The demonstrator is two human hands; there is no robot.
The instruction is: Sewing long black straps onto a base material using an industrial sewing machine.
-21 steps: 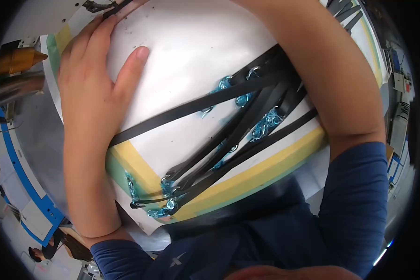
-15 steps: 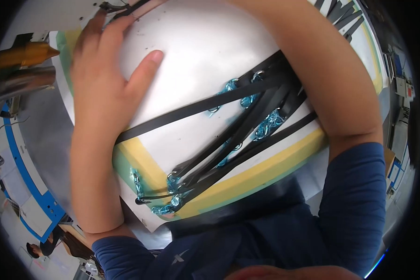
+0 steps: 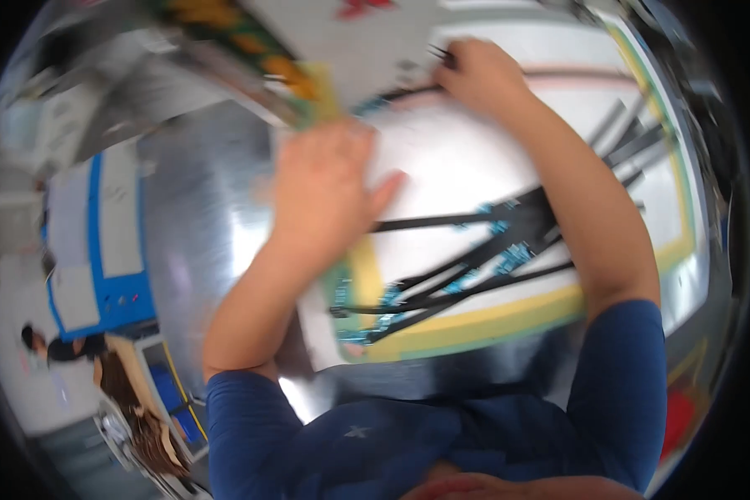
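My left hand [image 3: 325, 187] lies over the left edge of a white board [image 3: 442, 158], thumb stretched away from its blurred fingers, nothing visible in it. Toward the far side my right hand [image 3: 487, 75] is closed, with a small dark, thin-pronged thing [image 3: 448, 58] at its fingertips; I cannot make out its kind. Close by, a dark curved strip [image 3: 412, 92] runs along the board's far part. Black flat straps [image 3: 442, 287] fan out across the board below my arms, with shiny blue tangles [image 3: 515, 258] among them.
Yellow and green tape [image 3: 492, 321] borders the board. A shiny metal surface [image 3: 200, 200] extends to the left. A dark green bar with orange-yellow patches [image 3: 242, 37] slants in at the far left. Blue-framed panels [image 3: 96, 242] and a person [image 3: 62, 346] appear farther left.
The view has shifted left, so the board sits farther right. My right hand, out of view before, now shows at the far side. My left hand has drawn back from the far dark strip.
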